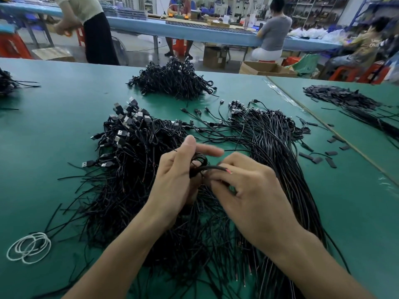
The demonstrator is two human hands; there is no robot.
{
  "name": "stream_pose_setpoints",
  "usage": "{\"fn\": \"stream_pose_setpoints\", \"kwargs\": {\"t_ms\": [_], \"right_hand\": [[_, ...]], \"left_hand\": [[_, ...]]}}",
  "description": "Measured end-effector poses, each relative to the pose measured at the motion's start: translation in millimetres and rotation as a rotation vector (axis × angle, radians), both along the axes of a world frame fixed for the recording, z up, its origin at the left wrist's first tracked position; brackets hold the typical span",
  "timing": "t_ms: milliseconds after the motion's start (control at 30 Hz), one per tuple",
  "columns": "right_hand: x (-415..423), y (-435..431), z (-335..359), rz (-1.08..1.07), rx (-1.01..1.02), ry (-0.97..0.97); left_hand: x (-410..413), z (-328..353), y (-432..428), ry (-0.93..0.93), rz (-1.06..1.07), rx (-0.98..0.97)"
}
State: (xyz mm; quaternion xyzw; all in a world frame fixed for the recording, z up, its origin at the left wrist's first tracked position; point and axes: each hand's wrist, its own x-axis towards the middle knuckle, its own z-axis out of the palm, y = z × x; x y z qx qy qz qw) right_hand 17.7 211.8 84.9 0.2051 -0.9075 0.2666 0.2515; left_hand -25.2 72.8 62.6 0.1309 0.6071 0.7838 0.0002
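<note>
Both hands meet close together above the work, each clamped on the same black cable. The left hand curls round its small coil with the thumb up and the forefinger stretched out. The right hand pinches the free tail just beside the coil, and the stripped end with its red tip pokes past the knuckles. The step looks like winding the tail round the coil to bind it. Doing it well would mean holding the loops flat and even in the left hand, drawing each turn snug with the right, and leaving the bare tip free rather than buried. Directly under the hands lies a thick spread of loose cables, whose strands could snag the tail if the hands sink lower. Left of the hands sits a heap with USB plugs, and beyond them a tangled far heap. Right of the hands, short black sleeve pieces lie on the green table. White loops lie well out to the left of the left forearm.
</note>
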Motion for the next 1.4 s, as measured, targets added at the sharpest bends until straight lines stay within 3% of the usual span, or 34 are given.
{"fn": "stream_pose_setpoints", "kwargs": {"t_ms": [167,400,567,667,767,1233,1400], "right_hand": [[4.1,-5.1,-0.1,-0.052,0.248,0.216],[1.4,-6.9,-2.2,0.053,0.521,0.385],[9.7,-7.2,-4.4,0.108,0.199,0.305],[12.3,-5.7,-9.8,-0.047,-0.015,0.048],[6.8,-2.9,-12.5,-0.144,-0.083,-0.146],[1.8,-10.9,-8.5,-0.131,-0.371,-0.149],[2.8,-10.9,-7.6,-0.12,-0.302,-0.097]], "left_hand": [[-1.7,-3.8,3.5,-0.054,0.112,-0.061],[1.1,-3.4,0.4,-0.187,-0.042,-0.1],[2.3,-1.5,1.1,-0.213,-0.021,-0.089],[2.4,0.5,2.7,-0.248,0.033,-0.06],[2.7,1.8,3.3,-0.227,0.035,-0.043],[3.9,1.6,6.3,-0.213,0.069,0.028],[1.9,-1.4,5.0,-0.176,0.069,0.035]]}}
